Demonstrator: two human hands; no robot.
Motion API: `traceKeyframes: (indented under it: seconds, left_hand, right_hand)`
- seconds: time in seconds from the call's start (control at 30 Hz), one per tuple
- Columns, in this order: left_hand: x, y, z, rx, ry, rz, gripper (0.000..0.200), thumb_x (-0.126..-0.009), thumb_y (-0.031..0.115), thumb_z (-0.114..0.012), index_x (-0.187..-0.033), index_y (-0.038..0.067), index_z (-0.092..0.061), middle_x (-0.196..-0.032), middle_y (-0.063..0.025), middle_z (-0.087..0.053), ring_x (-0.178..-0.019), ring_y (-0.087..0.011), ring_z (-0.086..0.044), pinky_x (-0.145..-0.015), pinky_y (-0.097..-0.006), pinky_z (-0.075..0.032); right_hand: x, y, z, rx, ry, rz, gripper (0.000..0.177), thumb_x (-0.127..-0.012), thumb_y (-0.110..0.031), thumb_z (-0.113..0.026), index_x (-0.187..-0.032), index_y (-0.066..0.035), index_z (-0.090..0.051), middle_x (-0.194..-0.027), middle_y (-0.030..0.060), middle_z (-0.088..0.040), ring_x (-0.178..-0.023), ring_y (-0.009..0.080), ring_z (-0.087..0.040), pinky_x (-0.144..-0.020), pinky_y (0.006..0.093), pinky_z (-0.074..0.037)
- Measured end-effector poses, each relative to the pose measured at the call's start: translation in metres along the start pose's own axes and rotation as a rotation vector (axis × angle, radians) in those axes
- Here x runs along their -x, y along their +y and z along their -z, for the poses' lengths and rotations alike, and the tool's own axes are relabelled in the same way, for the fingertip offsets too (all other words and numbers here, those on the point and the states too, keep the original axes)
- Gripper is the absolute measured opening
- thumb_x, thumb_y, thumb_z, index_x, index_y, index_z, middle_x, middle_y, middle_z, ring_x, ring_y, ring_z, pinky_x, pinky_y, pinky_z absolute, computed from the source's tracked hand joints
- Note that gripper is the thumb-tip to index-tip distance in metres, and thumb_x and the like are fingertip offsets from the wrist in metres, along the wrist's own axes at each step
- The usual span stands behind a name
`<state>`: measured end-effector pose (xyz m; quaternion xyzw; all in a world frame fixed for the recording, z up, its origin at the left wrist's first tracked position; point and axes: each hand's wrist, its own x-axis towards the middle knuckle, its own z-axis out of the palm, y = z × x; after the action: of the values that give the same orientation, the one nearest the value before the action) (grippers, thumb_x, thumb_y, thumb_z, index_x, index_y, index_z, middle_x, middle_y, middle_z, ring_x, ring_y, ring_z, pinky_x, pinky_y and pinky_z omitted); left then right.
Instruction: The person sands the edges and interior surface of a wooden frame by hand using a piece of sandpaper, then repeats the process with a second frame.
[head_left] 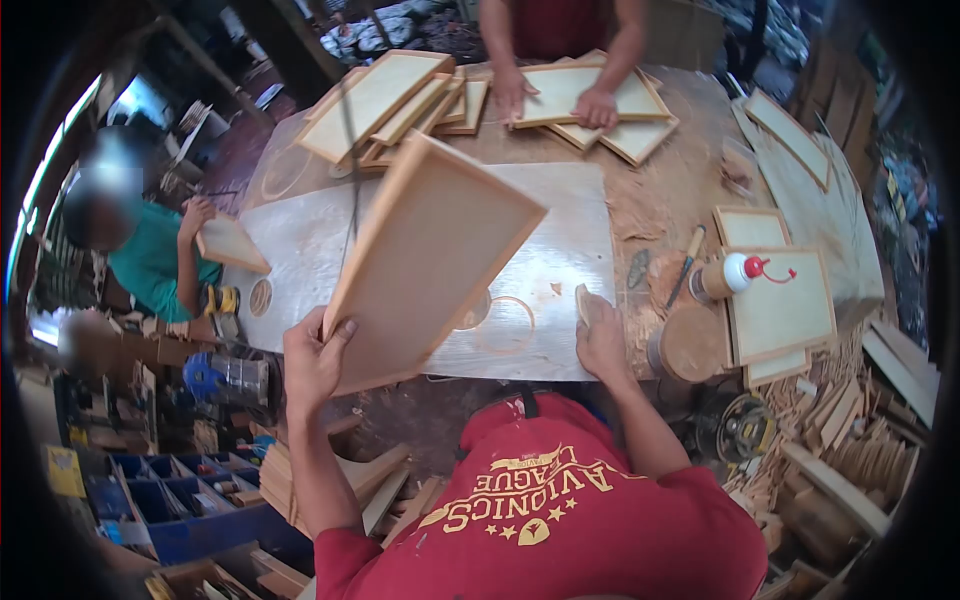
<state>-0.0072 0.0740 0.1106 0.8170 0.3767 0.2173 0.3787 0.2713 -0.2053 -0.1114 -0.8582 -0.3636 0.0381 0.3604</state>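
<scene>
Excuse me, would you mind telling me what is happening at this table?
The person's left hand holds up a wood-framed panel by one side; the right hand holds a small tan piece. Across the table, a co-worker's hands rest on another framed panel. At the left, a person in green holds a third panel.

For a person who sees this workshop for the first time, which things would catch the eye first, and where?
Probably the large wood-framed panel near the picture's centre, tilted in the person's left hand. The red-capped white bottle, to the right of the right hand, may come next. The printed red shirt also stands out at the bottom.
</scene>
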Motion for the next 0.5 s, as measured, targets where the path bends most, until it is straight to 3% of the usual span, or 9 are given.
traceKeyframes:
  seconds: [0.07,0.17,0.27,0.37,0.5]
  left_hand:
    - [0.005,-0.007,0.007,0.227,0.013,0.038,0.026,-0.097,0.020,-0.076,-0.105,-0.005,-0.071,-0.089,-0.0001,-0.070,-0.077,-0.0058,-0.055,-0.067,-0.0258,-0.047]
    - [0.006,-0.025,-0.006,0.554,0.049,-0.020,0.032,-0.099,0.025,-0.075,-0.111,-0.004,-0.071,-0.093,-0.0017,-0.071,-0.080,-0.0060,-0.059,-0.071,-0.0255,-0.050]
    - [0.008,-0.024,-0.013,0.629,0.048,-0.015,0.037,-0.100,0.029,-0.074,-0.116,-0.004,-0.070,-0.099,-0.0068,-0.074,-0.084,-0.0098,-0.066,-0.074,-0.0273,-0.054]
    - [0.005,-0.033,-0.022,0.677,0.024,-0.007,0.038,-0.100,0.028,-0.074,-0.118,-0.005,-0.070,-0.098,-0.0083,-0.074,-0.083,-0.0102,-0.066,-0.074,-0.0274,-0.055]
    - [0.000,-0.046,-0.038,0.759,-0.017,-0.011,0.038,-0.099,0.027,-0.075,-0.117,-0.006,-0.070,-0.096,-0.0086,-0.074,-0.083,-0.0099,-0.066,-0.073,-0.0273,-0.056]
  right_hand:
    - [0.000,-0.013,-0.006,0.101,-0.076,0.033,0.056,-0.093,-0.005,-0.059,-0.148,0.001,-0.050,-0.129,0.0279,-0.061,-0.121,0.0447,-0.058,-0.109,0.0508,-0.043]
    - [0.002,0.001,-0.035,-0.107,0.049,0.059,0.047,-0.096,-0.006,-0.058,-0.143,0.001,-0.057,-0.124,0.0271,-0.064,-0.118,0.0422,-0.060,-0.105,0.0481,-0.046]
    - [0.004,-0.027,-0.016,-0.270,0.064,-0.043,0.039,-0.096,-0.009,-0.056,-0.133,-0.001,-0.064,-0.118,0.0259,-0.067,-0.110,0.0436,-0.060,-0.098,0.0509,-0.047]
    - [0.013,-0.034,-0.010,-0.265,0.122,-0.171,0.031,-0.099,-0.013,-0.056,-0.123,0.000,-0.070,-0.109,0.0256,-0.070,-0.109,0.0421,-0.063,-0.096,0.0494,-0.048]
    - [0.041,-0.023,-0.008,-0.361,0.253,-0.315,0.029,-0.099,-0.018,-0.061,-0.117,0.001,-0.072,-0.109,0.0255,-0.070,-0.105,0.0391,-0.066,-0.092,0.0451,-0.050]
